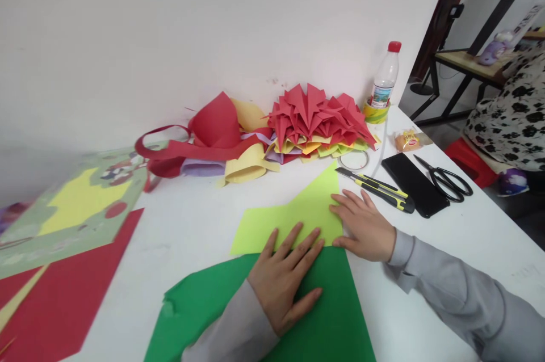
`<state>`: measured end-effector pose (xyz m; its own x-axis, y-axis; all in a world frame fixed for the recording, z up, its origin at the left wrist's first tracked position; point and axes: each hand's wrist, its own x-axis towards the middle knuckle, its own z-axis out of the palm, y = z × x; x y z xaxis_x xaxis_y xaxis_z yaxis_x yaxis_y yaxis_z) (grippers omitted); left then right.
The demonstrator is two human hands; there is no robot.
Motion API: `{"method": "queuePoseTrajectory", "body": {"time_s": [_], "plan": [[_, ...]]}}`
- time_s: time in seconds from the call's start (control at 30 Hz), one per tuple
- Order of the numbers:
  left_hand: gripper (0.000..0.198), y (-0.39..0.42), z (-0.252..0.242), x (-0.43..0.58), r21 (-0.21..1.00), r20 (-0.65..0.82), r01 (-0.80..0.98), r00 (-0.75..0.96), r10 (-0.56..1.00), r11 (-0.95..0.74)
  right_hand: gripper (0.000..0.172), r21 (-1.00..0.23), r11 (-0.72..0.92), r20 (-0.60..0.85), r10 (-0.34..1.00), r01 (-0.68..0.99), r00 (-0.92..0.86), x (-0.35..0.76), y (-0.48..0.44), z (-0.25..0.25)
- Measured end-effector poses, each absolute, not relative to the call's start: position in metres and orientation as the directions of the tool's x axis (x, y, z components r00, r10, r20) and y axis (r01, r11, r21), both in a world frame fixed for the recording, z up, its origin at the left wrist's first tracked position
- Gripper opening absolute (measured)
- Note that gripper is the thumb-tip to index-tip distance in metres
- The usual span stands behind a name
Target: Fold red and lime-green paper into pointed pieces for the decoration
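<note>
A lime-green paper sheet (306, 203) with an angled cut top lies on the table, meeting or overlapping the upper edge of a dark green sheet (327, 316). My left hand (287, 280) rests flat with spread fingers, its palm over the dark green sheet and its fingertips on the lime one. At the lime sheet's right edge, my right hand (361, 223) lies with its fingers stretched out, the fingertips touching the paper. A yellow-and-black utility knife (378, 189) lies just beyond my right hand.
Right of the knife are a black phone (413, 183) and scissors (447, 180). Folded red paper pieces (309, 115) and curled paper scraps (217, 129) line the wall. A bottle (384, 81) stands in a tape roll (376, 113). Red sheets (80, 294) lie left. A person (519, 112) is at right.
</note>
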<state>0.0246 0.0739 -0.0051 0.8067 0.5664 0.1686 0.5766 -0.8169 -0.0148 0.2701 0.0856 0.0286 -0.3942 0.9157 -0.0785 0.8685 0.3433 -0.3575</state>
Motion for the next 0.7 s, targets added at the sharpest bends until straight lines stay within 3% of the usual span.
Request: {"method": "queuePoseTrajectory", "body": {"time_s": [0.53,0.7], "plan": [[0.063,0.094,-0.013,-0.037,-0.122,0.156,0.728,0.686,0.711,-0.675,0.065,-0.385,0.336,-0.089,0.914,0.859,-0.397,0.272,0.087,0.026],[0.055,0.105,-0.011,-0.046,-0.192,0.318,0.771,0.634,0.705,-0.607,0.066,-0.382,0.349,-0.070,0.912,0.856,-0.403,0.277,0.087,0.023]]}}
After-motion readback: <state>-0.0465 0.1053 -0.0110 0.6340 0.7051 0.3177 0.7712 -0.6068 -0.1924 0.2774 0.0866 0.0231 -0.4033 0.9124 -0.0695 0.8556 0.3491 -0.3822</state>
